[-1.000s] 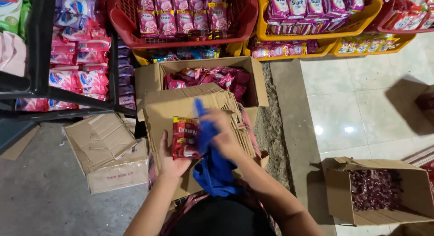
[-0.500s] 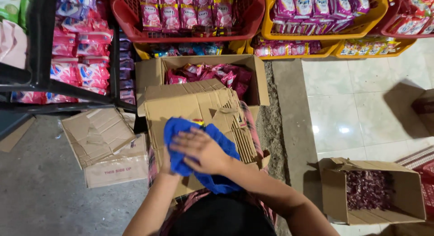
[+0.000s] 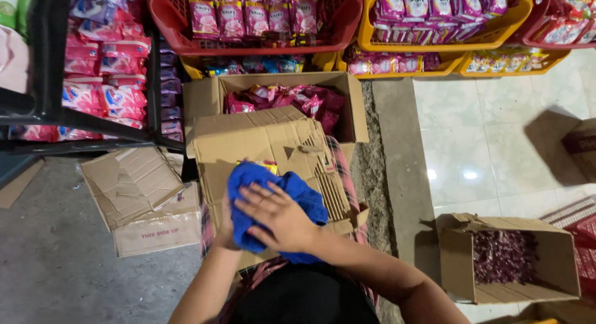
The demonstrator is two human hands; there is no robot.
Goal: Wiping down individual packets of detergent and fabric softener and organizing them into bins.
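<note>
Blue cloth covers most of a packet on a flattened cardboard sheet, where a second ago the red packet lay in plain sight and the cloth was bunched. The right hand now lies flat with fingers spread, pressing on the cloth without gripping it. The left hand sits under the cloth's edge, mostly hidden, so its grip cannot be told. Only a yellow-red sliver of the packet shows above the cloth. An open box of dark pink packets stands just beyond the sheet; a second open box sits on the tiled floor to the right. Red basket and yellow basket of sachets run along the top, cut off by the frame. Grey concrete floor lies at left.
</note>
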